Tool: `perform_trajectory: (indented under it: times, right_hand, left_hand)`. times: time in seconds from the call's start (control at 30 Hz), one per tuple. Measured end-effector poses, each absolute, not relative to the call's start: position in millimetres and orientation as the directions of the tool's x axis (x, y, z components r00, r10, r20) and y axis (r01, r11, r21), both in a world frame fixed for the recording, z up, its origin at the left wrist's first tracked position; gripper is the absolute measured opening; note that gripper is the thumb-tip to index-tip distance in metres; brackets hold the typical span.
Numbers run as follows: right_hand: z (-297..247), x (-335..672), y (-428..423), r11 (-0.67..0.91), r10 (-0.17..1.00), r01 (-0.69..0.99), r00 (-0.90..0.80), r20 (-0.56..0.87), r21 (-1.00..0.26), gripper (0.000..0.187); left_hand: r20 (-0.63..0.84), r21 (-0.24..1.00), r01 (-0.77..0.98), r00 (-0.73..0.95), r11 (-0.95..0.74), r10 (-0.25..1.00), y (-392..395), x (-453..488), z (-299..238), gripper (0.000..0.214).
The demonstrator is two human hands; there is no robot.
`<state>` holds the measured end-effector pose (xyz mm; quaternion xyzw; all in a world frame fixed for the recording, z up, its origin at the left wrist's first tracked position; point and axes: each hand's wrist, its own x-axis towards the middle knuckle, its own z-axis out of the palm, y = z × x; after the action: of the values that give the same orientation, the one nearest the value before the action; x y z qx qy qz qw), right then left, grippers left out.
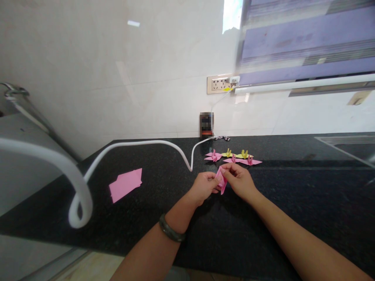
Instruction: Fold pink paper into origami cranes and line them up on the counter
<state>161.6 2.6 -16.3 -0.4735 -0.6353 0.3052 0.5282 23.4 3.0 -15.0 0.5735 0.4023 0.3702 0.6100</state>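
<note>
A partly folded piece of pink origami paper (222, 183) is held up between both hands, above the black countertop. My left hand (204, 186) pinches its left side between thumb and fingers. On the paper's upper right edge, the thumb and fingers of my right hand (238, 180) are closed. Just behind the hands stand several folded paper cranes: pink ones such as this pink crane (214, 157) and yellow ones such as this yellow crane (245, 154). Flat pink paper sheets (126, 185) lie in a loose stack to the left.
A thick white cable (140, 143) loops over the counter (164, 242) from the left towards a phone-like dark device (206, 125) leaning on the wall. Above it is a wall socket (220, 84) with a plug. A sink edge (336, 146) lies at far right.
</note>
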Motion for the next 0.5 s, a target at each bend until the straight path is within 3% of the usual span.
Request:
perform_trajectory:
  times: [0.5]
  right_hand:
    - [-11.6, 160.7, 0.4, 0.382, 0.917, 0.292, -0.003, 0.399, -0.877, 0.022]
  left_hand:
    - [-0.074, 0.997, 0.044, 0.404, 0.061, 0.912, 0.6, 24.9, -8.1, 0.039]
